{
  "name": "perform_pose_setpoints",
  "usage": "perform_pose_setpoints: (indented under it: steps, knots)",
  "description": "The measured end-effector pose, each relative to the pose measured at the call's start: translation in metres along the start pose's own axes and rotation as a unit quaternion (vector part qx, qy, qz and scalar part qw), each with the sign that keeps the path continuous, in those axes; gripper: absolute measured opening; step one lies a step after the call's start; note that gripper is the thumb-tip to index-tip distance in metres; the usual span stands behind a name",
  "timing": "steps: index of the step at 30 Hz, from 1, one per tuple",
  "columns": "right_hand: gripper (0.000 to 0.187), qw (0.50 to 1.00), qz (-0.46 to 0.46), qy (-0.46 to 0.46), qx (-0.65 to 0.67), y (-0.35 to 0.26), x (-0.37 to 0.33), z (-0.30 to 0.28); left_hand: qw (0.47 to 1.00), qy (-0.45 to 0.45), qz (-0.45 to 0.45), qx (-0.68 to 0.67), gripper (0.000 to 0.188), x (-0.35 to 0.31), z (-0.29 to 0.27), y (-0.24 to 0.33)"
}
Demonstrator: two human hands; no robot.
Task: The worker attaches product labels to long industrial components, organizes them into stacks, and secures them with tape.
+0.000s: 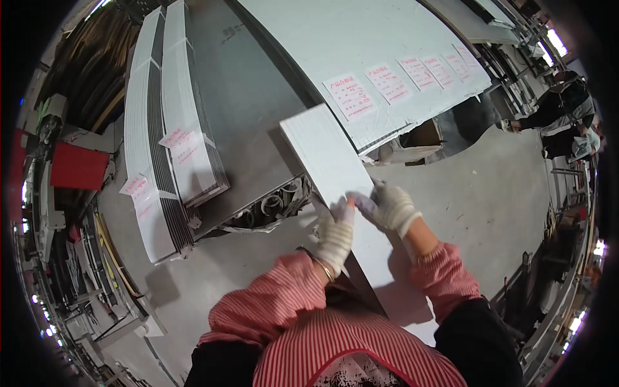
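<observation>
A long white panel point(348, 168) slants across the middle, from the edge of the worktable down beside my striped apron. My left hand point(335, 238), in a knitted glove, is closed on the panel's left edge. Its thumb lies over the white face, with a small orange-red spot at the tip that I cannot make out. From the other side my right hand point(392, 208), gloved too, grips the panel's right edge. Its thumb reaches across the face toward my left thumb. The fingers under the panel are hidden.
A dark metal sheet point(251, 97) covers the table ahead. On its left lie two stacks of long white strips point(151, 129). A stack of wide pale sheets point(387, 39) with labels is at right. A person point(567, 109) is at far right. A red panel point(78, 166) stands left.
</observation>
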State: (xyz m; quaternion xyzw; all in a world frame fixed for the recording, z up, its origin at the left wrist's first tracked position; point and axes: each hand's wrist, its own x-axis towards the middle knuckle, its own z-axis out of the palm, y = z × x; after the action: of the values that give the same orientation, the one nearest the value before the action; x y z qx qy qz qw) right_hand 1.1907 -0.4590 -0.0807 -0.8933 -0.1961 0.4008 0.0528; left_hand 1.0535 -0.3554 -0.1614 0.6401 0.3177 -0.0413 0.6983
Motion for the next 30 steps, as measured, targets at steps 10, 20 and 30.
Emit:
perform_pose_setpoints:
  steps: [10, 20, 30]
  knots:
    - [0.048, 0.843, -0.482, -0.005, 0.238, -0.018, -0.040, -0.079, 0.938, 0.117, 0.325, 0.002, 0.024, -0.009, -0.023, 0.128]
    - [0.049, 0.846, -0.449, -0.073, 0.280, 0.143, 0.149, 0.030, 0.992, -0.020, 0.061, 0.106, 0.017, 0.074, -0.053, -0.026]
    - [0.091, 0.967, -0.113, 0.159, 0.163, 0.011, 0.005, 0.001, 0.952, -0.217, -0.098, -0.191, 0.063, 0.150, -0.087, -0.176]
